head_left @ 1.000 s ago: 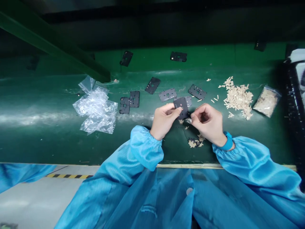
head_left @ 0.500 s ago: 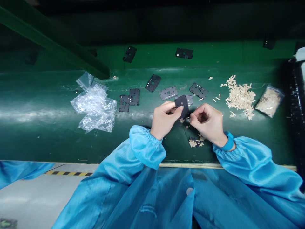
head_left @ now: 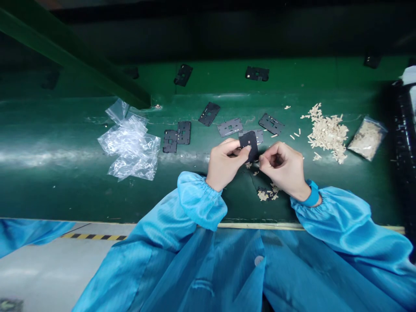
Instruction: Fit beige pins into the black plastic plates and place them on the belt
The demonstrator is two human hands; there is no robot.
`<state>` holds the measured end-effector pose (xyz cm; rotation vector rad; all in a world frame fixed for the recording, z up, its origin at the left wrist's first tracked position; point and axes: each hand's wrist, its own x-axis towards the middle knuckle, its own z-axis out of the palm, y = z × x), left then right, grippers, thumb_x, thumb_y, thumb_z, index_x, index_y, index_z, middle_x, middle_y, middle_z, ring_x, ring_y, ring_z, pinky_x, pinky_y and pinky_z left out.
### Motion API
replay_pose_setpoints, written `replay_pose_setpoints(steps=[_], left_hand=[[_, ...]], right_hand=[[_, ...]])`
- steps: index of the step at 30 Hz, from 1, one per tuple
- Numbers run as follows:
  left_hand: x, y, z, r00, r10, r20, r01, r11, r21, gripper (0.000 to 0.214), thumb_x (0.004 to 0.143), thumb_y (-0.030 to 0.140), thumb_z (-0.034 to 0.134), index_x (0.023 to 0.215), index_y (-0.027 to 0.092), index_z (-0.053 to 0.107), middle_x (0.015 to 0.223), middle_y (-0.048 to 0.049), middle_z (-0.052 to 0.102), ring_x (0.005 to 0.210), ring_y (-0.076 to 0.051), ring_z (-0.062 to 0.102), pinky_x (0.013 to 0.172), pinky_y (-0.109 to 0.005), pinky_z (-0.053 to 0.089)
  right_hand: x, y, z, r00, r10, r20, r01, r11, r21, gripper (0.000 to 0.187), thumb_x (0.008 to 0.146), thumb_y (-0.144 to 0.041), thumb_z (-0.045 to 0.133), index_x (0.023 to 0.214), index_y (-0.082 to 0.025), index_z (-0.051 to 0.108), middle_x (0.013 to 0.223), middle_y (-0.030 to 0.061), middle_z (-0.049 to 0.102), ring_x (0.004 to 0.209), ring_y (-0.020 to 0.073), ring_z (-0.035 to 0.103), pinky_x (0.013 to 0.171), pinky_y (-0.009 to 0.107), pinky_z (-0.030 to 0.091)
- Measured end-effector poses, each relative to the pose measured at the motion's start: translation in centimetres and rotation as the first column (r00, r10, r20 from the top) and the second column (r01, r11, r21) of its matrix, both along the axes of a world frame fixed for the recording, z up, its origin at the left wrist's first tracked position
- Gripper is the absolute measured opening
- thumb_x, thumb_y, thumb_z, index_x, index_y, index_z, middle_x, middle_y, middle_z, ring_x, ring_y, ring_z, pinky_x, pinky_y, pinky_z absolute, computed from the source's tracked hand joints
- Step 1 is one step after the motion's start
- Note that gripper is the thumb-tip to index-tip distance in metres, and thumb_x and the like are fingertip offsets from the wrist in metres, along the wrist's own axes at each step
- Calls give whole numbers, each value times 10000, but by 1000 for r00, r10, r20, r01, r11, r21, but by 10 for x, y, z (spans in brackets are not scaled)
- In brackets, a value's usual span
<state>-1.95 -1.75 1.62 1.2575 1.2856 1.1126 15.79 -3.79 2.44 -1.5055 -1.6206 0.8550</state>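
Observation:
My left hand (head_left: pixel 226 162) pinches a thin black plastic plate (head_left: pixel 249 143) between thumb and fingers, tilted above the green bench. At the plate's lower right corner, my right hand (head_left: pixel 282 167) is closed, thumb against fingertips. Whatever it grips there is too small to make out. Just under the hands lies a small pile of beige and black bits (head_left: pixel 268 193). Past the held plate, several flat plates with cut-outs rest on the bench, among them a grey plate (head_left: pixel 230 127) and a dark plate (head_left: pixel 271 124).
Clear plastic bags (head_left: pixel 130 145) lie crumpled at left. A heap of small beige strips (head_left: pixel 328 132) is at right, beside a zip bag of beige pieces (head_left: pixel 368 138). Further back, a green strip (head_left: pixel 221 78) carries spaced black plates. A green beam (head_left: pixel 97 65) slants over the upper left.
The black plates on the far green strip have shifted right relative to the bench. My hands and the held plate have stayed nearly in place.

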Motion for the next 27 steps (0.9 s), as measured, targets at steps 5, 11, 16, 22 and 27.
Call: replay_pose_setpoints(steps=[5, 11, 16, 22, 27], left_hand=[[1, 0, -2, 999, -4, 43, 5, 1000, -14, 156, 837, 286, 718, 849, 148, 790, 809, -12, 640, 649, -85, 566, 583, -201, 476], [2, 0, 0, 999, 16, 52, -13, 999, -45, 171, 824, 298, 727, 871, 153, 804, 822, -18, 666, 644, -88, 579, 581, -199, 499], [1, 0, 1, 998, 15, 53, -12, 998, -57, 169, 820, 289, 718, 871, 153, 805, 815, -13, 658, 618, -82, 575, 567, -199, 500], [2, 0, 0, 998, 18, 53, -16, 999, -49, 167, 817, 287, 717, 867, 153, 804, 805, -7, 654, 615, -79, 576, 576, -199, 505], [3, -1, 1, 999, 18, 50, -16, 999, -41, 168, 816, 282, 716, 872, 150, 804, 819, -10, 663, 619, -76, 580, 564, -190, 492]], right_hand=[[0, 2, -1, 969, -58, -241, -3, 969, -245, 142, 784, -244, 723, 738, -217, 592, 627, -15, 616, 526, 121, 493, 489, 261, 372], [0, 3, 0, 966, -89, -244, 27, 969, -245, 142, 745, -223, 741, 733, -220, 600, 648, -8, 636, 542, 127, 514, 496, 261, 392], [1, 0, -1, 994, -64, -93, 52, 990, -128, 135, 801, -226, 707, 742, -231, 586, 634, -13, 601, 538, 131, 500, 495, 273, 386], [0, -1, 0, 999, -36, 11, 36, 998, -42, 154, 809, -221, 701, 726, -233, 571, 619, -22, 584, 540, 131, 493, 503, 279, 376], [-1, 0, 2, 995, -37, -94, 24, 991, -134, 143, 803, -227, 705, 732, -225, 580, 617, -22, 592, 531, 123, 482, 498, 271, 373]])
